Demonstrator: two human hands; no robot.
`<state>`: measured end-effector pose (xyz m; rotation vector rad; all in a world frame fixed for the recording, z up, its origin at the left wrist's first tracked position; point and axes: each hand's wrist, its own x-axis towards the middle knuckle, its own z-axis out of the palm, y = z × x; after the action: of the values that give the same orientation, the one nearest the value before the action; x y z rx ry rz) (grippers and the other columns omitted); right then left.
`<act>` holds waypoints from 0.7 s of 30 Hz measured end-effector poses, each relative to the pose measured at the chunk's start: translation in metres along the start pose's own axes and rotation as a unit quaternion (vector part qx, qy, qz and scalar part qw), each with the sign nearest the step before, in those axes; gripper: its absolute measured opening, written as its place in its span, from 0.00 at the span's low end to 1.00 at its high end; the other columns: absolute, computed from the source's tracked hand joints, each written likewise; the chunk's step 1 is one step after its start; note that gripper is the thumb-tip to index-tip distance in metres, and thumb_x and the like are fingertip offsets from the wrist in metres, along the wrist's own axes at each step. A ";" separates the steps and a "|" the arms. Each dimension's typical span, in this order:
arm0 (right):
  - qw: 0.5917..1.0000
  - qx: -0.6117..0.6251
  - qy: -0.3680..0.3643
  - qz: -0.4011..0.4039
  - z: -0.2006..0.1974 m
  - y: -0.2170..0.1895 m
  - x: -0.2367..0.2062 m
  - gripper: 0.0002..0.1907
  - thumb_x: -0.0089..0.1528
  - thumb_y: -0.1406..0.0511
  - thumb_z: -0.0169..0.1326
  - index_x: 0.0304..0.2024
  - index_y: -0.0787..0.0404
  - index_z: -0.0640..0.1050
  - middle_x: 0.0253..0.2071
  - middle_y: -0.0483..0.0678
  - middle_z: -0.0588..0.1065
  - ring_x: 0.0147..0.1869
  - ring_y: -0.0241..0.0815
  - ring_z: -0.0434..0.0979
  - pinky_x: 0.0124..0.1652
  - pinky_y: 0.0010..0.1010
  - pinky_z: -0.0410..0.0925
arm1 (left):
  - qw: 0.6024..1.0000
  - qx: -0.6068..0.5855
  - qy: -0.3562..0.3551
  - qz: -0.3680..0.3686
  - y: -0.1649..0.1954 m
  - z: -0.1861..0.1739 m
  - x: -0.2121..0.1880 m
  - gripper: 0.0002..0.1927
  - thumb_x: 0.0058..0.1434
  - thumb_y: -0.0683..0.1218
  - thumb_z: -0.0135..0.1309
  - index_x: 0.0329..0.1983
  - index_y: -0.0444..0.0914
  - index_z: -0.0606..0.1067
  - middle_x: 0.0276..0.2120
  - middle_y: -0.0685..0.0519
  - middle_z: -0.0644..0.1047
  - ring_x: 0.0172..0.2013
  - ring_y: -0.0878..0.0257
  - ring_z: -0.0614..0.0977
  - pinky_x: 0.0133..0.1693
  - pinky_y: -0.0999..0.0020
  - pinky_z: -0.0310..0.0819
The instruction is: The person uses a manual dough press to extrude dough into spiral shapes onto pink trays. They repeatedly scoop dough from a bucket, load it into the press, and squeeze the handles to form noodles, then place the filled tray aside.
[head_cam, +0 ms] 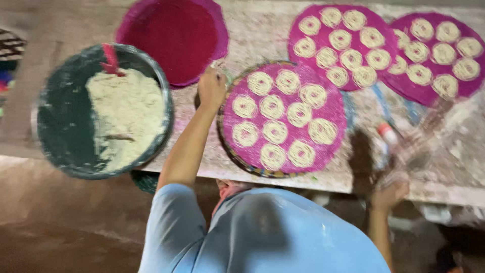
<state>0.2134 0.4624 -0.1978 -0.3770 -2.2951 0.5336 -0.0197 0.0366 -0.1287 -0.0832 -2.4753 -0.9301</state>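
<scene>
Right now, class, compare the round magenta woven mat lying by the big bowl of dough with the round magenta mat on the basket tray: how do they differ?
The magenta mat by the bowl is bare; the magenta mat on the basket tray carries coiled noodle rounds. The bare mat lies flat on the table; the loaded mat sits in a woven rim, overhanging the table's edge. A hand touches the loaded mat's rim, not the bare mat. Both are round and magenta.

Motion blur is smearing the whole view. The left hand [212, 88] is closing over something too hidden to name. The right hand [388, 194] is blurring out near a smeared bottle [388, 134]. The right-most tray [439, 53] is running off the edge.
</scene>
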 end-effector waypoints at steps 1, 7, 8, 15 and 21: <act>0.999 0.023 0.030 0.019 -0.002 -0.004 -0.014 0.18 0.82 0.58 0.37 0.49 0.66 0.69 0.50 0.54 0.71 0.53 0.44 0.68 0.55 0.38 0.65 | 0.999 -0.024 0.040 0.019 -0.013 -0.012 0.012 0.12 0.63 0.42 0.53 0.47 0.32 0.77 0.43 0.39 0.80 0.46 0.42 0.82 0.50 0.53 0.76; 0.924 0.308 0.114 0.193 -0.014 -0.025 -0.033 0.32 0.79 0.46 0.37 0.57 0.71 0.69 0.50 0.54 0.74 0.47 0.44 0.73 0.48 0.35 0.71 | 0.959 0.274 0.065 0.039 -0.045 -0.033 0.051 0.21 0.47 0.46 0.60 0.46 0.38 0.78 0.46 0.40 0.79 0.43 0.38 0.82 0.41 0.46 0.77; 0.916 0.335 0.117 0.185 -0.015 -0.028 -0.032 0.34 0.78 0.44 0.38 0.58 0.72 0.69 0.50 0.53 0.74 0.46 0.44 0.74 0.47 0.34 0.71 | 0.950 0.290 0.093 0.066 -0.045 -0.032 0.053 0.18 0.52 0.46 0.59 0.47 0.39 0.78 0.45 0.41 0.79 0.42 0.39 0.82 0.40 0.46 0.77; 0.907 0.340 0.180 0.174 -0.008 -0.042 -0.049 0.35 0.78 0.44 0.37 0.54 0.73 0.69 0.50 0.55 0.74 0.49 0.42 0.77 0.48 0.32 0.74 | 0.967 0.252 -0.009 -0.034 -0.049 -0.027 0.075 0.07 0.70 0.48 0.58 0.48 0.43 0.76 0.41 0.46 0.79 0.38 0.43 0.84 0.37 0.47 0.78; 0.901 0.355 0.169 0.181 -0.001 -0.044 -0.062 0.36 0.77 0.42 0.40 0.59 0.72 0.69 0.51 0.53 0.73 0.48 0.43 0.75 0.46 0.33 0.72 | 0.977 0.179 -0.030 -0.109 -0.048 -0.029 0.088 0.23 0.49 0.59 0.69 0.41 0.40 0.80 0.35 0.44 0.82 0.37 0.43 0.84 0.39 0.48 0.78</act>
<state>0.2520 0.3981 -0.2131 -0.4815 -1.5563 1.3225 -0.0948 -0.0286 -0.0979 0.2892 -2.7057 -0.5554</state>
